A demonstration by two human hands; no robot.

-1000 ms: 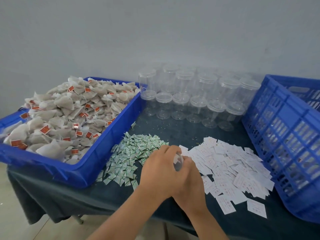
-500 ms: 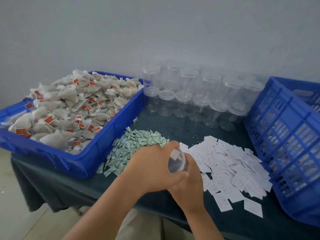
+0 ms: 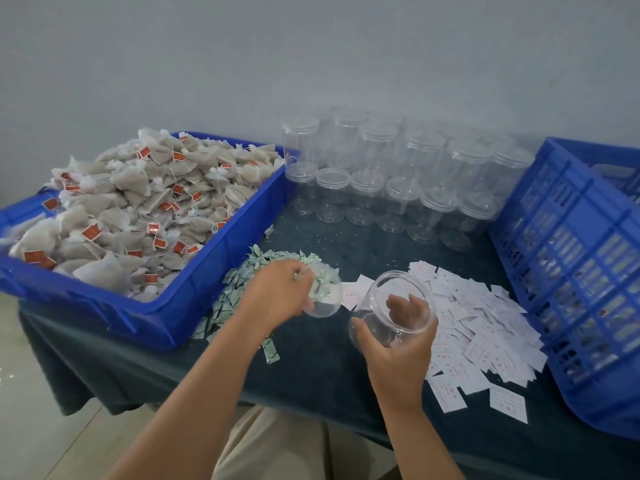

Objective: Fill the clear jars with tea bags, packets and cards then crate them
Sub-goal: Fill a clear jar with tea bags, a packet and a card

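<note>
Right hand (image 3: 398, 358) grips jar (image 3: 379, 289) (cards (image 3: 485, 327) illegible)

Right hand (image 3: 398, 358) gripping open clear jar (image 3: 375, 318) at centre, left hand (image 3: 277, 296) holding clear lid (image 3: 327, 297), tea bags (image 3: 138, 202) at ten o'clock, blue crate (image 3: 568, 265) at three o'clock

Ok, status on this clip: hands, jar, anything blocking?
Left hand holds clear round plastic lid over small green packets. Right hand grips open, empty clear plastic jar, tilted. Nothing blocking the jar mouth.
</note>
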